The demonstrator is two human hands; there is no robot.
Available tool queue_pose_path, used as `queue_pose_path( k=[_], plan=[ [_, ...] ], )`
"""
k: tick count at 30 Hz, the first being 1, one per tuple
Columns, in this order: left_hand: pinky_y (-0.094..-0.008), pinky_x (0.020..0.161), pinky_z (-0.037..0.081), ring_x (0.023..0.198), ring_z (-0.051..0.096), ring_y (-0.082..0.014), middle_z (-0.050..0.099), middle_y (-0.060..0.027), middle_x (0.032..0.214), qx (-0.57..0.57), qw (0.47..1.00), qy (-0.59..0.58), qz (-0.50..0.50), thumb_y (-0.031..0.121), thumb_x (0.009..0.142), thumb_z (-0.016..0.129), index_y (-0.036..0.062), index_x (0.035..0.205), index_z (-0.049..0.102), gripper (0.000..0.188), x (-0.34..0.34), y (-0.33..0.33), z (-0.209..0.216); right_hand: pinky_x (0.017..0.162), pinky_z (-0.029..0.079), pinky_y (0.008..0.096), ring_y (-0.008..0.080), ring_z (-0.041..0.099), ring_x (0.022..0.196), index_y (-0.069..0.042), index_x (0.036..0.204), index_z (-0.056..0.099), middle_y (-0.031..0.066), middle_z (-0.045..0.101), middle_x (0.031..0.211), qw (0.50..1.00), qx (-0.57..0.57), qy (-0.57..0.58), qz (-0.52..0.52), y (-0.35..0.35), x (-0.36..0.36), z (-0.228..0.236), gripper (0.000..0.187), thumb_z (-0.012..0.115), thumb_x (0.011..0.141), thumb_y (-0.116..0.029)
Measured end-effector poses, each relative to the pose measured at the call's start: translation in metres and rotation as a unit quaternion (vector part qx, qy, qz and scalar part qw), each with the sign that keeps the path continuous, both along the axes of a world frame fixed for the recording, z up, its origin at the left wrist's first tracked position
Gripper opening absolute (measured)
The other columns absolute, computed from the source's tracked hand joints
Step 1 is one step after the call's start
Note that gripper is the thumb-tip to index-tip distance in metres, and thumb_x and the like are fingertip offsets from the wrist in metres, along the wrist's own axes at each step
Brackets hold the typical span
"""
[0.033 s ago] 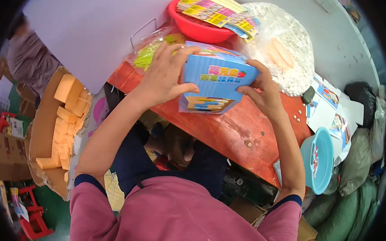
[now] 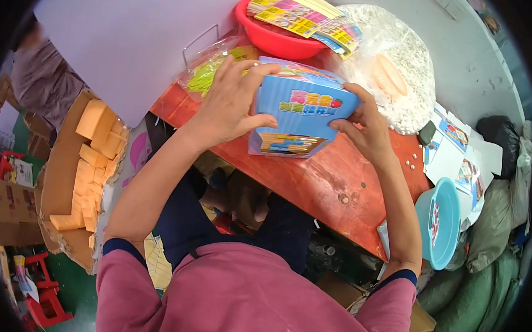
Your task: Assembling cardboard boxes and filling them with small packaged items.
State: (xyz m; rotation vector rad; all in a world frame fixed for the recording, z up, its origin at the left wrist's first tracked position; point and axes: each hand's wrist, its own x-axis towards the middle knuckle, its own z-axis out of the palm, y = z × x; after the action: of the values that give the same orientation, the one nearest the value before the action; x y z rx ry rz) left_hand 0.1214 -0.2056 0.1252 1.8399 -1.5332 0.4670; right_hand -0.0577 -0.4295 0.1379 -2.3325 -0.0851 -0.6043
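Note:
A light-blue printed cardboard box [image 2: 301, 117] stands upright on the red tabletop, facing me. Pictures of sticks run along its lower front. My left hand [image 2: 236, 101] grips the box's upper left side, thumb on the front panel and fingers over the top edge. On the opposite side, my right hand [image 2: 364, 123] pinches the upper right edge, with its thumb against the front and its fingers curled behind. The back of the box is hidden from me.
Behind the box is a red basin [image 2: 278, 45] topped with printed cards [image 2: 295, 14]. A bag of white pellets [image 2: 398, 59] lies back right, a blue basin [image 2: 437, 223] at the right edge. A carton of orange blocks [image 2: 91, 175] stands left, near another person [image 2: 45, 82].

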Motion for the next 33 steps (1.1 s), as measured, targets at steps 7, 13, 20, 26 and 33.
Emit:
queue_pose_path(
  k=[7, 13, 20, 26, 33],
  plan=[
    [-0.0521, 0.110, 0.021, 0.120, 0.043, -0.0312, 0.050, -0.0145, 0.122, -0.017, 0.999, -0.024, -0.025, 0.038, 0.065, 0.079, 0.0136, 0.129, 0.041, 0.078, -0.002, 0.004, -0.011, 0.070, 0.054, 0.0286, 0.0159, 0.065, 0.081, -0.008, 0.132, 0.039, 0.0100, 0.063, 0.097, 0.997, -0.082, -0.005, 0.009, -0.003, 0.001, 0.002, 0.066, 0.073, 0.075, 0.000],
    [-0.0518, 0.110, 0.021, 0.121, 0.044, -0.0285, 0.053, -0.0101, 0.122, -0.019, 1.000, -0.012, 0.016, 0.035, 0.066, 0.079, 0.0132, 0.128, 0.043, 0.074, -0.008, 0.007, -0.014, 0.070, 0.054, 0.0304, 0.0176, 0.064, 0.087, -0.009, 0.130, 0.041, 0.0101, 0.058, 0.112, 0.997, -0.062, 0.032, 0.015, -0.004, 0.004, 0.004, 0.064, 0.073, 0.076, -0.002],
    [-0.0528, 0.111, 0.019, 0.121, 0.045, -0.0279, 0.055, -0.0087, 0.119, -0.004, 1.000, -0.005, 0.006, 0.032, 0.065, 0.080, 0.0152, 0.126, 0.044, 0.072, -0.009, 0.008, -0.013, 0.070, 0.055, 0.0319, 0.0224, 0.065, 0.087, -0.009, 0.130, 0.041, 0.0117, 0.054, 0.122, 0.997, -0.075, -0.033, 0.014, -0.002, 0.002, -0.017, 0.064, 0.074, 0.075, -0.002],
    [-0.0514, 0.109, 0.022, 0.119, 0.046, -0.0274, 0.055, -0.0077, 0.114, -0.017, 0.999, -0.012, 0.025, 0.027, 0.063, 0.081, 0.0166, 0.124, 0.048, 0.071, -0.020, 0.013, -0.013, 0.068, 0.054, 0.0313, 0.0220, 0.065, 0.086, -0.007, 0.128, 0.042, 0.0109, 0.055, 0.126, 0.995, -0.088, -0.043, 0.011, 0.005, -0.006, -0.015, 0.064, 0.075, 0.074, -0.004],
    [-0.0490, 0.103, 0.029, 0.111, 0.047, -0.0303, 0.051, -0.0047, 0.106, -0.048, 0.997, 0.050, 0.031, 0.022, 0.065, 0.079, 0.0180, 0.116, 0.061, 0.055, -0.029, 0.010, -0.025, 0.063, 0.051, 0.0274, 0.0200, 0.063, 0.084, -0.006, 0.123, 0.052, 0.0089, 0.063, 0.112, 0.991, -0.080, -0.103, -0.032, 0.008, -0.018, -0.041, 0.054, 0.073, 0.074, -0.003]
  ],
)
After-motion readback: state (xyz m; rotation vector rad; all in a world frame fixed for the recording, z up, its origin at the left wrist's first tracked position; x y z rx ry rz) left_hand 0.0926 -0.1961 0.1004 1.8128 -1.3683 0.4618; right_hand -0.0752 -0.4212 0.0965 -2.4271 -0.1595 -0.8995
